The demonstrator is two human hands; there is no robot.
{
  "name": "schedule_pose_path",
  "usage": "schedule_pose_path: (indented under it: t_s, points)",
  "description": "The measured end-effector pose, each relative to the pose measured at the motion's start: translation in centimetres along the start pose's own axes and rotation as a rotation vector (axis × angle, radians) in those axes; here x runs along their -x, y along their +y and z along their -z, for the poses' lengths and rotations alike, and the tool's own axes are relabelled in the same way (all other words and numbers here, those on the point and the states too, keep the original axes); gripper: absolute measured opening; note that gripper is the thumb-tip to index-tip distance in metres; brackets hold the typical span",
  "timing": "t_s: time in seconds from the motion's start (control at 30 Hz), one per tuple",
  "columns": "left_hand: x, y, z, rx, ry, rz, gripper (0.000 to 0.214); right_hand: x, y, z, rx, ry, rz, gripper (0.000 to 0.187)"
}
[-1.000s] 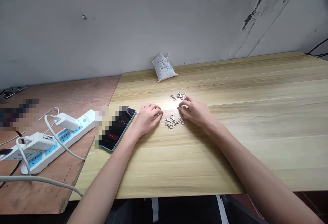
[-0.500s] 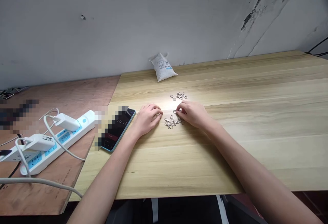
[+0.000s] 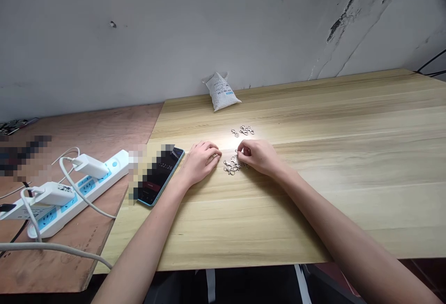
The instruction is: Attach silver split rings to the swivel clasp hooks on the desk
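Small silver metal clasps lie on the light wooden table [image 3: 313, 164] in two groups. The near group [image 3: 230, 166] sits between my hands, and the far group [image 3: 244, 131] is a little behind them. My right hand [image 3: 261, 156] rests on the table with its fingers pinched on one clasp [image 3: 239, 152], just above the near group. My left hand [image 3: 200, 160] lies curled on the table left of that group. A small metal glint shows at its fingertips.
A white printed pouch [image 3: 220, 91] leans against the wall at the back. A phone [image 3: 158, 176] with a lit screen lies left of my left hand. On the brown board further left is a white power strip [image 3: 75, 188] with chargers and cables.
My right hand has drawn back from the far group of clasps, to the left and towards me, with a clasp in its fingers. My left hand has stayed in place.
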State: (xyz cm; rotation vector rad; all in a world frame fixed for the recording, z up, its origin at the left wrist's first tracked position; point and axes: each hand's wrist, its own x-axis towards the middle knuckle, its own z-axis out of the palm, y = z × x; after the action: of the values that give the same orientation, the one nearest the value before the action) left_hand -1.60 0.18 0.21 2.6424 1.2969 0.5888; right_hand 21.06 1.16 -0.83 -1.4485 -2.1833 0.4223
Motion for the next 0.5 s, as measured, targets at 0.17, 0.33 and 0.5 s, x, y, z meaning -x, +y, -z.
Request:
schedule_pose_path:
  t_s: [0.17, 0.33, 0.5]
  points:
    - [-0.02, 0.04, 0.04, -0.002, -0.015, 0.0, 0.017, 0.08, -0.17, -0.32, -0.072, 0.02, 0.062, 0.007]
    - [-0.06, 0.0, 0.05, 0.004, -0.016, 0.002, 0.018, 0.11, -0.09, -0.28, -0.101, 0.043, 0.117, 0.006]
    - [-0.05, 0.25, 0.2, 0.035, -0.017, 0.016, 0.016, 0.27, -0.37, -0.12, -0.131, 0.016, 0.123, 0.007]
